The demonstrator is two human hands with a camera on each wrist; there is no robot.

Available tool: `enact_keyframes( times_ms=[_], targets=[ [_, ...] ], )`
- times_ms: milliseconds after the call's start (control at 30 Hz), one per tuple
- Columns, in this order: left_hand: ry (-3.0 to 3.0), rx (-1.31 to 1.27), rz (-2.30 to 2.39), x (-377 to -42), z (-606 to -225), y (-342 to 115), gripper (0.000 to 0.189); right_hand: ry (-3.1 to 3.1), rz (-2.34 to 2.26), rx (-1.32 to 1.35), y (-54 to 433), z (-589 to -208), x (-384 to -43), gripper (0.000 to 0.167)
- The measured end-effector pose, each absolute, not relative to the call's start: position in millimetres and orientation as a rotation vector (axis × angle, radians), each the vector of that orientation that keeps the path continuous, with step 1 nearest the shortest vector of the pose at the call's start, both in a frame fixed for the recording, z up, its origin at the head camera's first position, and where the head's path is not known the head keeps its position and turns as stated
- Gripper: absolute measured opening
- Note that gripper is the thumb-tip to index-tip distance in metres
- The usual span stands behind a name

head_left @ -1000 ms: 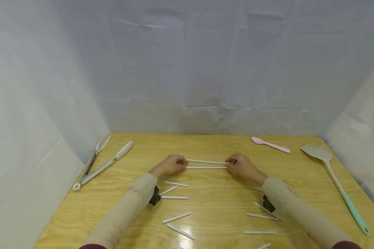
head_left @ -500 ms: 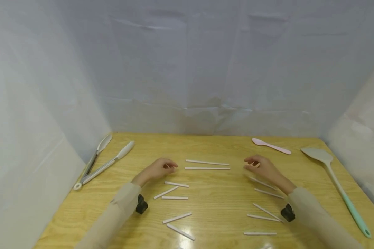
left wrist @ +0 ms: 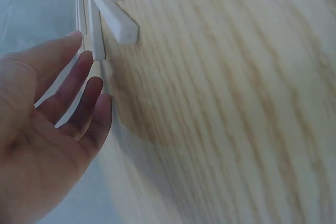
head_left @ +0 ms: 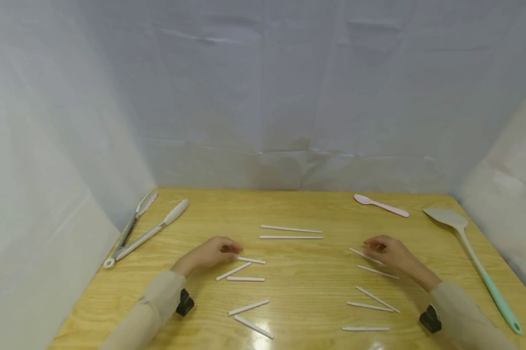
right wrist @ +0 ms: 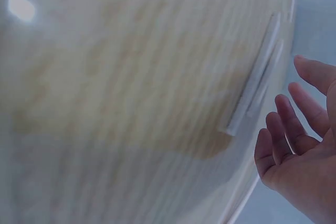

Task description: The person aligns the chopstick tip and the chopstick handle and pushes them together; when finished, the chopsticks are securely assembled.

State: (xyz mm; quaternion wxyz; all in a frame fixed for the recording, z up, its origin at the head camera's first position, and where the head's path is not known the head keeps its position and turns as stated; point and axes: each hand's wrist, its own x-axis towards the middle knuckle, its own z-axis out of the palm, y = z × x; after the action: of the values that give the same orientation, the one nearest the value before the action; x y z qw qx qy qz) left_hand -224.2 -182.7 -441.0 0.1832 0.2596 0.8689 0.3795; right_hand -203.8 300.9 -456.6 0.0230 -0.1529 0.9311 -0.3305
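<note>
My left hand [head_left: 211, 252] hovers at the left end of a short white stick [head_left: 252, 260], its fingers loosely bent around nothing. In the left wrist view the fingertips come right up to the end of that stick [left wrist: 96, 32]. On the other side, my right hand [head_left: 392, 253] hangs over another slim white stick [head_left: 359, 253], partly covering it. Thumb and fingers stand apart there, with the palm bare in the right wrist view. Two longer white sticks, a rear one [head_left: 291, 229] and a front one [head_left: 291, 237], lie nearly parallel between the hands.
More white sticks lie nearer me, including a left one [head_left: 249, 307] and a right one [head_left: 365, 329]. Metal tongs [head_left: 140, 240] rest spread at the left edge. A pink spoon [head_left: 382, 205] lies at the back right, beside a spatula [head_left: 475, 253] with a green handle.
Both hands let go of the two long sticks, which stay on the table. They moved apart and back toward me, each to a short stick on its own side.
</note>
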Motion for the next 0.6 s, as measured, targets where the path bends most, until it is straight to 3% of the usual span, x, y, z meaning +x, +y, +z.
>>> enact_keyframes(
  times_ms=[200, 600],
  targets=[
    [2.473, 0.804, 1.036, -222, -446, -182, 0.024, 2.826, -0.998, -0.467, 305, -460, -198, 0.033],
    [2.533, 0.884, 0.977, -223, -453, -180, 0.018, 2.834, -0.986, -0.541, 305, -463, -198, 0.022]
  ],
)
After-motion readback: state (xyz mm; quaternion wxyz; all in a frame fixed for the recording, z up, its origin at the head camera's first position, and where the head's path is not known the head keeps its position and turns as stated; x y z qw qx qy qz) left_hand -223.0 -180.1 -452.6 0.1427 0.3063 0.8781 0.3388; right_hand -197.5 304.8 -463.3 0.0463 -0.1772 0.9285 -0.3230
